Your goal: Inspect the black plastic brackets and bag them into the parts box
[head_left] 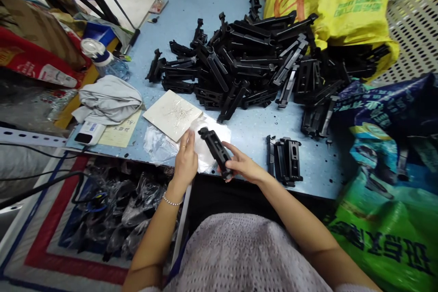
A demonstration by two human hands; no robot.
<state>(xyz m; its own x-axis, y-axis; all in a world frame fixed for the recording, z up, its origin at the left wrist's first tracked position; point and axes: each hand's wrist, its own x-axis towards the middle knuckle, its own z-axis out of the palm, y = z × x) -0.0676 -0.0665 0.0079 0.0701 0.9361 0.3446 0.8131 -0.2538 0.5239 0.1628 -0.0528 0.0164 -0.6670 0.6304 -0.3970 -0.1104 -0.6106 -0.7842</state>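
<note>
My right hand (241,164) grips the lower end of a black plastic part (216,148), which tilts up to the left over the table's front edge. Beside it, my left hand (186,157) reaches the near corner of a white square tile (173,114) with its fingertips pressed together; whatever they may pinch is too small to make out. Tiny pale bits lie on the tile. Under and around the tile is clear plastic film (157,143). A large heap of similar black parts (239,59) covers the back of the table, and several more (284,159) stand in a row at the right.
A yellow bag (321,0) spills black parts at the back right. Green and blue bags (386,219) hang at the right edge. At left are a grey cloth (107,100), a bottle (106,59) and a white device (91,133). Below sits a bin of plastic-wrapped items (126,210).
</note>
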